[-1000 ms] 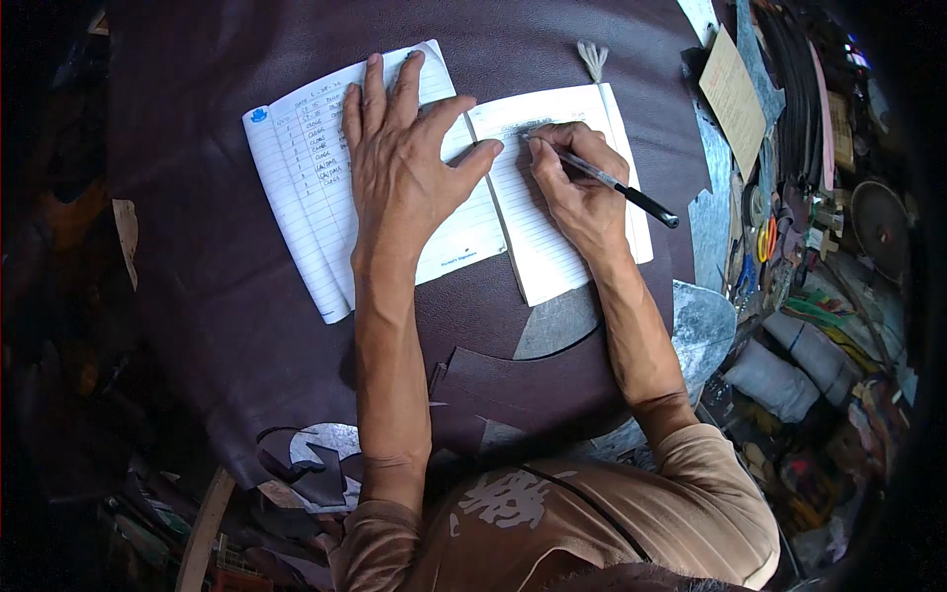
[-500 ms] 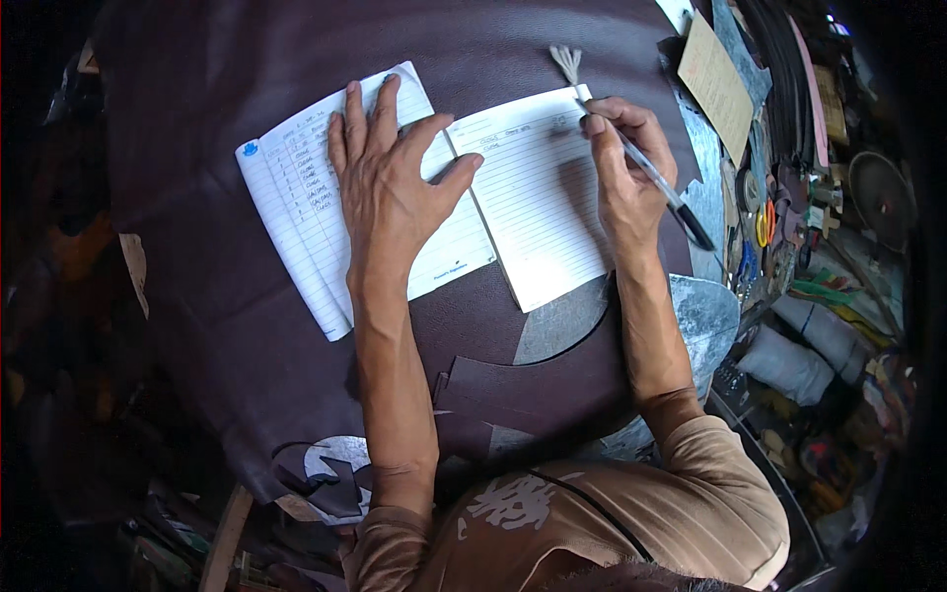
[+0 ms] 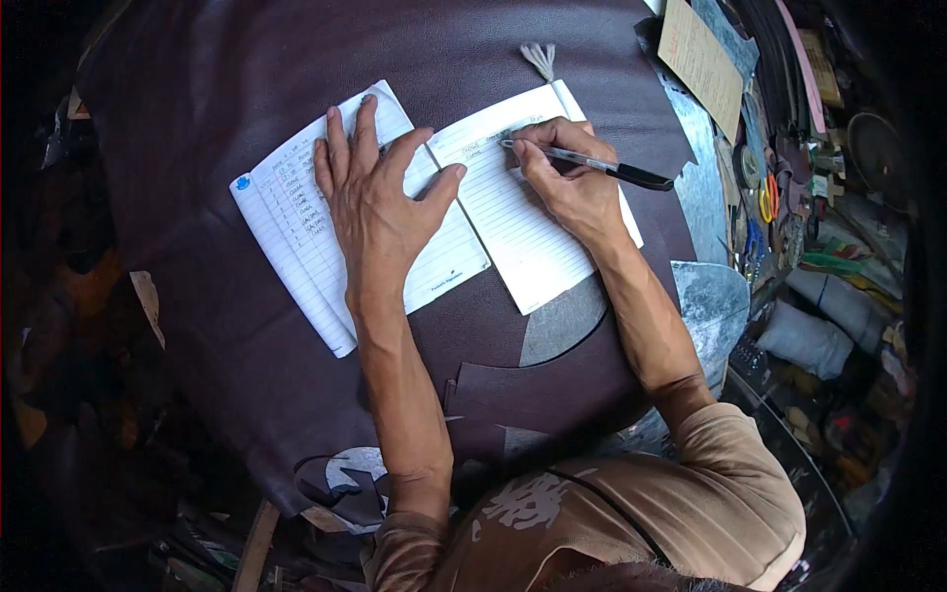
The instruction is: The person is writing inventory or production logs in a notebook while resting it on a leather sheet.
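Note:
An open lined notebook [image 3: 552, 247] lies tilted on dark maroon leather [image 3: 237, 59], handwriting on both pages. My left hand [image 3: 380, 212] rests spread across its left page, thumb reaching over the fold. Between the fingers of my right hand [image 3: 572, 183] is a pen [image 3: 612, 170] with a clear barrel and black end. The pen's tip meets the upper part of the right page, close to the written lines. A pale tassel [image 3: 539, 61] sticks out past the notebook's top edge.
A brown printed card [image 3: 698, 64] lies at the upper right. Beyond the table's right side are orange-handled scissors [image 3: 767, 200], a grey wrapped bundle [image 3: 804, 340] and mixed clutter. Cut leather pieces [image 3: 533, 395] lie near my body.
My right hand has moved left with the pen, from the right page's outer edge to its written lines. The pen now lies flatter. My left hand stays on the left page.

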The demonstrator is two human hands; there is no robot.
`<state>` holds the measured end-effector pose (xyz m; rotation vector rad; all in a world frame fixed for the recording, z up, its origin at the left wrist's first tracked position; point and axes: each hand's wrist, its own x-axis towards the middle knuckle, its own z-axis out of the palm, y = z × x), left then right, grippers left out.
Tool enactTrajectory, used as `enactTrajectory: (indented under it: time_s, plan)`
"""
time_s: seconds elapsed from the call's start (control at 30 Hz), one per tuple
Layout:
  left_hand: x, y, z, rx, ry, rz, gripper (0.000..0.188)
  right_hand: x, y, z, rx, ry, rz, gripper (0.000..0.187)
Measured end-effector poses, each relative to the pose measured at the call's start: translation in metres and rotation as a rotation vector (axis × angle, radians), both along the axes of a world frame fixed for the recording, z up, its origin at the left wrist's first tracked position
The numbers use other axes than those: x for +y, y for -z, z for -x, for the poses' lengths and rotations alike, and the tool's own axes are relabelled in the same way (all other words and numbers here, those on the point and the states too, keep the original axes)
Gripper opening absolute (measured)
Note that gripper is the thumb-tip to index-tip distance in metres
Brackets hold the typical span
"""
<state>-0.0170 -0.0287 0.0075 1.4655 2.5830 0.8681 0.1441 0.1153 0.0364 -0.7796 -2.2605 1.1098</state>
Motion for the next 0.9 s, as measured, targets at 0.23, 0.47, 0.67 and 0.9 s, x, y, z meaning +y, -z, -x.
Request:
enactTrajectory:
  time_s: [0.23,0.47,0.67,0.9]
  plan:
    - [0.0017,-0.0031,-0.0029,0.016,-0.010,-0.035,0.053,0.0006,0.0037,0.0003,0.004,0.025,-0.002,0.015]
    - [0.0002,0.0018,-0.0014,-0.023,0.015,-0.008,0.058,-0.0006,-0.0006,-0.0001,-0.079,0.007,0.085,0.014]
    - [0.0010,0.0014,-0.0021,-0.018,0.009,0.004,0.058,0.0002,0.0013,-0.0011,-0.049,0.031,0.141,0.012]
    - [-0.0013,-0.0004,-0.0007,-0.017,0.006,-0.005,0.058,0.0001,0.0058,-0.0014,0.093,0.030,0.162,0.016]
